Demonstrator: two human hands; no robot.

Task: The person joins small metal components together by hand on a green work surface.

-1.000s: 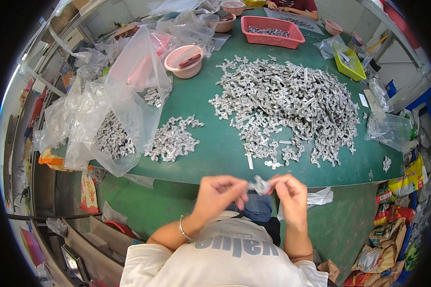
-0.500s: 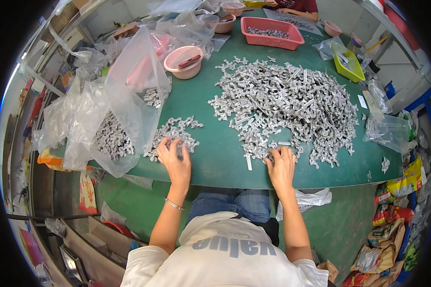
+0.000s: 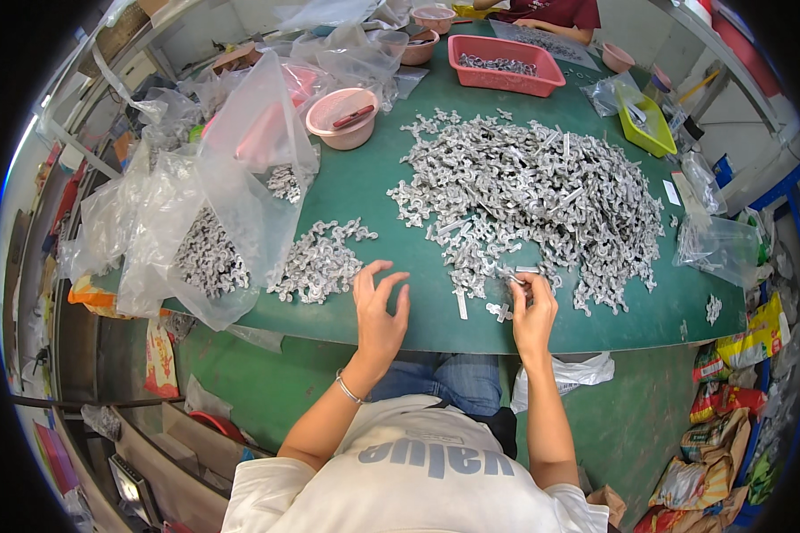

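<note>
A large heap of small grey metal-looking parts (image 3: 542, 186) covers the middle and right of the green table. At its near edge my right hand (image 3: 533, 313) pinches a small grey part (image 3: 515, 280), partly hidden by the fingers. Just left of that hand, a few loose grey parts (image 3: 500, 311) lie on the table. My left hand (image 3: 382, 309) hovers over bare tabletop with fingers apart and nothing in them. Beside it, to the left, is a smaller pile of similar parts (image 3: 318, 265). A clear plastic bag (image 3: 206, 253) with more parts lies farther left.
On the green table (image 3: 400, 240) stand a pink bowl (image 3: 343, 133) with a red-handled tool, a pink tray (image 3: 542, 82) holding parts, and a yellow-green basket (image 3: 646, 133). Clear bags (image 3: 720, 247) lie at the right edge. Another person (image 3: 556, 22) sits across the table.
My left hand has moved right, away from the small pile. My right hand has shifted slightly right, and loose parts now show on the table beside it.
</note>
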